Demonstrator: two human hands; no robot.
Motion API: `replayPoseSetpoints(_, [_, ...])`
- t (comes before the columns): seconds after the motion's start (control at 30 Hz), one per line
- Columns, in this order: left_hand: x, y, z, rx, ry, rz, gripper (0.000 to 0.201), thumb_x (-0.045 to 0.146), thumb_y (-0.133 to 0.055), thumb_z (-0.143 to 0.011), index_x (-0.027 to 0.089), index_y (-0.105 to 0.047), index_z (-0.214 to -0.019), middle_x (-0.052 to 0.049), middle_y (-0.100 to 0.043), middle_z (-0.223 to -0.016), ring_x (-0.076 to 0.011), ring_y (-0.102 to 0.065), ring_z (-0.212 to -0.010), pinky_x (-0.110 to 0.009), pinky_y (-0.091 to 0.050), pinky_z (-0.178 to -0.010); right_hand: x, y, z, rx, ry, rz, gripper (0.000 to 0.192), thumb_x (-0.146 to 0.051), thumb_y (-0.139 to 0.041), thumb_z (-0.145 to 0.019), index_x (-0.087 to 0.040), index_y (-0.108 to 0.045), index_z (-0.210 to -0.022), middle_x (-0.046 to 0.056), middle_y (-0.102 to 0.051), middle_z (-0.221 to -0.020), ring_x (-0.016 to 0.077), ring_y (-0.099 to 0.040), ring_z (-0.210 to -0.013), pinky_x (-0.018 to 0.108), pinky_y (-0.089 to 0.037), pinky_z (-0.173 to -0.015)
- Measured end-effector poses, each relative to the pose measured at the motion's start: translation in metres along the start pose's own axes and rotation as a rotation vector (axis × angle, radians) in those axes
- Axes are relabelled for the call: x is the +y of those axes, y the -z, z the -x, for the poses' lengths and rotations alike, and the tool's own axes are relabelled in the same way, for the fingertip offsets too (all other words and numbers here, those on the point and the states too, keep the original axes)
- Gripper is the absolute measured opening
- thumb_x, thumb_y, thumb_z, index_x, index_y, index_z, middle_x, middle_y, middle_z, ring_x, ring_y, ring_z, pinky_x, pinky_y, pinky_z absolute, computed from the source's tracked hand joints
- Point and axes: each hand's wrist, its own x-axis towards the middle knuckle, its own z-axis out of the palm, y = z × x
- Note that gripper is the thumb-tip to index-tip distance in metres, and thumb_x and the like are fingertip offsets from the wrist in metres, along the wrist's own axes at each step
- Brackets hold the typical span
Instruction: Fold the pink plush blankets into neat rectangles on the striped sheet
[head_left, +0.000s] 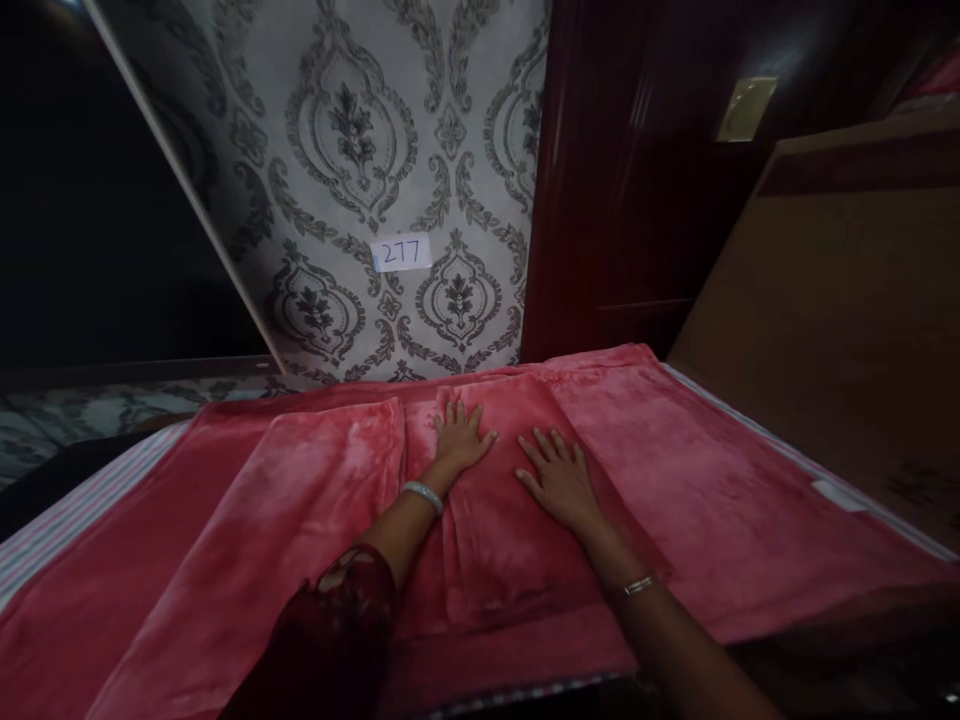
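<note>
A plush pink-red blanket [517, 540] lies spread out in front of me, with layers folded over one another in the middle. My left hand [459, 440] rests on the folded part near its far edge, fingers spread and palm down. To its right, my right hand [561, 478] lies flat on the same folded section, fingers apart. Neither hand grips the cloth. Another folded flap [300, 500] of the blanket extends to the left of my left forearm.
Striped cloth [97, 500] shows beneath the blanket at the left. A large cardboard box [840, 290] stands at the right, beside a dark red door [615, 180]. Patterned wallpaper [352, 130] with a paper label [401, 252] reading 277 is behind. A dark screen [112, 200] stands at upper left.
</note>
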Motion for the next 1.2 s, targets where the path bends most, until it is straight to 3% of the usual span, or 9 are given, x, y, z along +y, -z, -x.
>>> replayPoseSetpoints(0.17, [0.003,0.023,-0.017,0.041,0.012,-0.012,0.056,0.05,-0.044,-0.098,0.019,-0.057,-0.143,-0.019,-0.045,-0.156,-0.0407,-0.036,-0.145,-0.066,-0.027,-0.116,0.011,0.025,-0.009,-0.089,0.02,-0.115,0.055,-0.049,-0.039,-0.103,-0.027,-0.046,-0.153,0.009,-0.042,-0.16,0.0305,-0.033,-0.149,0.056,-0.026,-0.119])
replayPoseSetpoints(0.27, [-0.002,0.03,-0.033,0.086,-0.05,-0.08,0.057,0.045,-0.037,-0.101,0.02,-0.046,-0.151,-0.014,-0.038,-0.162,-0.0327,-0.027,-0.152,-0.06,-0.02,-0.122,0.027,0.037,-0.015,-0.011,-0.032,-0.144,0.054,-0.045,-0.034,-0.105,-0.026,-0.042,-0.155,0.01,-0.042,-0.16,0.029,-0.035,-0.149,0.054,-0.028,-0.119])
replayPoseSetpoints(0.4, [-0.019,0.014,-0.046,-0.043,-0.025,-0.142,0.068,0.055,-0.034,-0.1,0.021,-0.034,-0.158,-0.013,-0.031,-0.166,-0.0336,-0.022,-0.154,-0.062,-0.02,-0.121,0.045,0.019,-0.008,-0.036,-0.097,-0.079,0.059,-0.048,-0.037,-0.104,-0.027,-0.034,-0.159,0.009,-0.026,-0.167,0.0316,-0.023,-0.153,0.058,-0.027,-0.118])
replayPoseSetpoints(0.57, [-0.029,-0.006,-0.045,-0.027,0.011,-0.179,0.072,0.062,-0.029,-0.099,0.021,-0.036,-0.157,-0.016,-0.033,-0.164,-0.0367,-0.026,-0.152,-0.063,-0.029,-0.116,0.054,-0.011,0.003,-0.054,-0.1,-0.048,0.061,-0.053,-0.033,-0.104,-0.028,-0.03,-0.16,0.01,-0.021,-0.169,0.0294,-0.024,-0.153,0.056,-0.026,-0.119])
replayPoseSetpoints(0.83, [-0.018,0.028,-0.048,-0.234,0.017,-0.108,0.076,0.063,-0.029,-0.098,0.019,-0.029,-0.16,-0.018,-0.026,-0.167,-0.0374,-0.019,-0.155,-0.067,-0.023,-0.117,0.056,-0.006,0.0,-0.043,-0.087,-0.026,0.062,-0.054,-0.03,-0.104,-0.027,-0.033,-0.159,0.01,-0.024,-0.168,0.0293,-0.026,-0.152,0.056,-0.03,-0.117])
replayPoseSetpoints(0.93, [-0.001,0.041,-0.025,-0.249,-0.063,-0.111,0.074,0.062,-0.035,-0.097,0.02,-0.034,-0.157,-0.017,-0.029,-0.166,-0.0369,-0.019,-0.155,-0.065,-0.017,-0.12,0.056,-0.002,0.0,-0.077,-0.096,-0.015,0.062,-0.054,-0.029,-0.104,-0.026,-0.032,-0.16,0.01,-0.022,-0.169,0.0301,-0.026,-0.152,0.055,-0.03,-0.117])
replayPoseSetpoints(1.03, [0.013,0.041,0.027,-0.26,-0.476,-0.052,0.069,0.059,-0.043,-0.096,0.023,-0.039,-0.155,-0.013,-0.034,-0.164,-0.0323,-0.022,-0.154,-0.055,-0.017,-0.123,0.057,-0.001,0.001,-0.101,-0.095,-0.012,0.063,-0.055,-0.028,-0.104,-0.026,-0.031,-0.16,0.01,-0.021,-0.169,0.0303,-0.025,-0.152,0.057,-0.03,-0.117])
replayPoseSetpoints(1.1, [0.011,0.038,0.066,-0.316,-0.763,-0.001,0.067,0.058,-0.05,-0.094,0.026,-0.043,-0.152,-0.012,-0.038,-0.162,-0.0325,-0.029,-0.151,-0.054,-0.023,-0.122,0.057,0.0,0.001,-0.105,-0.094,-0.016,0.063,-0.056,-0.026,-0.104,-0.027,-0.031,-0.16,0.009,-0.021,-0.169,0.0303,-0.024,-0.153,0.058,-0.03,-0.117])
replayPoseSetpoints(1.2, [-0.009,0.04,0.111,-0.326,-0.856,0.019,0.056,0.052,-0.056,-0.094,0.025,-0.054,-0.143,-0.012,-0.051,-0.152,-0.032,-0.044,-0.14,-0.052,-0.031,-0.118,0.058,0.003,0.001,-0.121,-0.097,-0.028,0.064,-0.056,-0.024,-0.104,-0.027,-0.029,-0.161,0.009,-0.019,-0.169,0.03,-0.023,-0.153,0.059,-0.028,-0.118])
